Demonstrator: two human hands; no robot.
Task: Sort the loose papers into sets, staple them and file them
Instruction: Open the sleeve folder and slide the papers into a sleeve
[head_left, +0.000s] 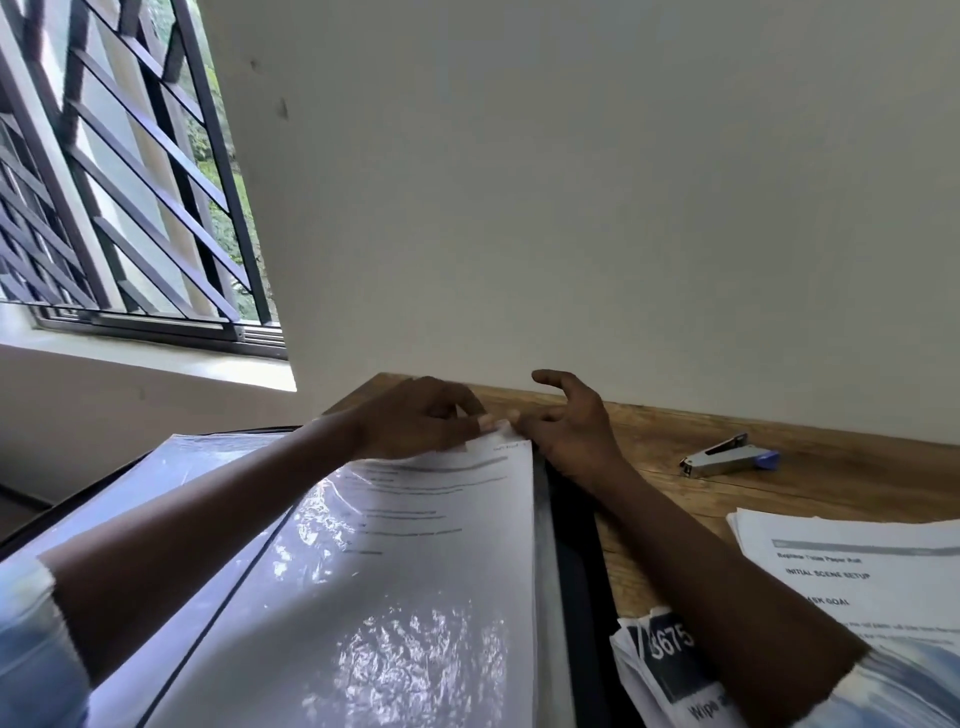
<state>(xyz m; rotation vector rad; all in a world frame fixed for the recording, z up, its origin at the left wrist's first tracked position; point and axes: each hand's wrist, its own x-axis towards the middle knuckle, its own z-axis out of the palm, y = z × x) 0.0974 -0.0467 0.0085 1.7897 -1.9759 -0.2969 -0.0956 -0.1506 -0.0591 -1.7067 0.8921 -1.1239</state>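
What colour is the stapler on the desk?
The stapler is silver with a blue end; the head view shows it.

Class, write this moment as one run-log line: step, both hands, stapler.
step: filing | left hand: pinches top edge of printed sheet | right hand: at top corner of folder, grip unclear | stapler: on table, untouched

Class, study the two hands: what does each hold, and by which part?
The left hand pinches the printed sheet at its far right corner. The right hand lies beside that corner; whether it grips anything cannot be told.
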